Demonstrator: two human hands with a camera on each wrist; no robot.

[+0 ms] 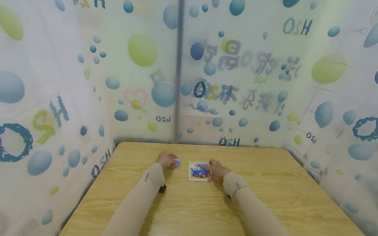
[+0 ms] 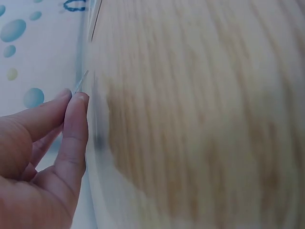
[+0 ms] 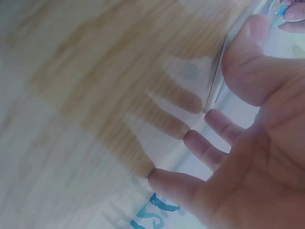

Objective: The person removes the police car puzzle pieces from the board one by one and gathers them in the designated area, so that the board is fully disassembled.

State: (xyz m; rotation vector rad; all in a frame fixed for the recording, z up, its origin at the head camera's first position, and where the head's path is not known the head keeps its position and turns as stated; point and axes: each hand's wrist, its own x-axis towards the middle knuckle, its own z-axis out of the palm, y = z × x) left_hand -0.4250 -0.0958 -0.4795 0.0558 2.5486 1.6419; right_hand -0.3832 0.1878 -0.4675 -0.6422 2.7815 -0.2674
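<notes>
My left hand (image 1: 166,159) pinches a small light-blue puzzle piece (image 1: 178,162) just above the table, left of the puzzle. In the left wrist view the piece (image 2: 81,82) appears edge-on, thin between thumb and fingertips. A square picture puzzle (image 1: 190,170) with a white border lies flat on the wood, showing a blue cartoon vehicle with red and yellow parts. Over its right side rests my right hand (image 1: 218,171), index finger stretched across the picture. In the right wrist view the thumb (image 3: 250,43) lies along the board's edge, and other fingertips touch the table.
The wooden table (image 1: 183,209) extends around both hands. Curtains (image 1: 141,85) printed with bubbles and lettering hang behind it and on both sides. A black strap piece (image 1: 162,189) sits under the left cuff.
</notes>
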